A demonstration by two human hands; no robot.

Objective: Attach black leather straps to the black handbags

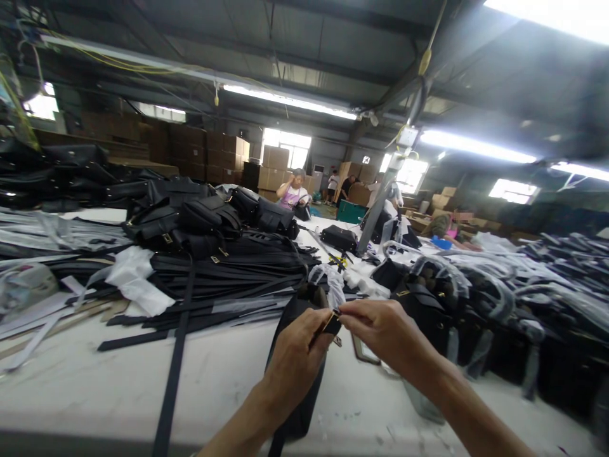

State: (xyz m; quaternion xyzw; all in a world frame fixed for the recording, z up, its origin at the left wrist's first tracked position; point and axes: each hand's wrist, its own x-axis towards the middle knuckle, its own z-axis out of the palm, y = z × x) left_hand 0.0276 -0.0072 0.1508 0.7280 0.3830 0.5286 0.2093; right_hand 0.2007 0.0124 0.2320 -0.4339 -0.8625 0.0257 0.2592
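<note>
In front of me a black handbag (pixel 304 409) stands on the white table, partly hidden by my left hand and forearm. My left hand (pixel 302 343) is closed on a short black strap (pixel 333 326) with gold-coloured metal on it, held above the bag. From the other side, my right hand (pixel 375 322) pinches at the strap's upper end, thumb and fingertips together; the small part between them is too small to make out. Clear plastic wrap (pixel 333 282) covers a handle just behind my hands.
Black straps (pixel 238 270) lie in a long pile at left, with black bags (pixel 190 206) heaped behind. A loose strap (pixel 178 355) hangs over the front edge. Wrapped bags (pixel 428 311) crowd the right. A metal post (pixel 375 219) rises mid-table; a person (pixel 292 193) sits beyond.
</note>
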